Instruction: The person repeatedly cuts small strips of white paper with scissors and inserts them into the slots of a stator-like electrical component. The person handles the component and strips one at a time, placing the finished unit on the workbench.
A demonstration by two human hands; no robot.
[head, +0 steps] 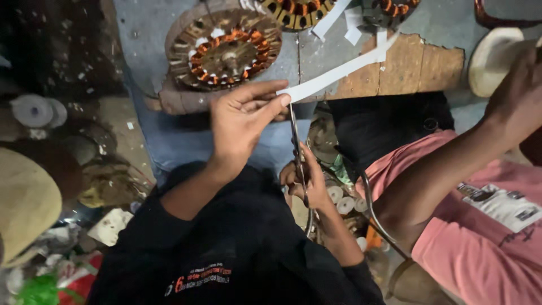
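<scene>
White paper strip (339, 72) pinched in left hand (240, 121), right hand (305, 183) gripping scissors (296, 147) just below it

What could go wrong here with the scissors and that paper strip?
The scissors in the right hand point up at the left hand pinching the strip, so those fingertips could get nicked. The strip's long far end hangs unsupported and may twist, skewing the cut. Another person's arm is close beside the blades and could bump them.
</scene>
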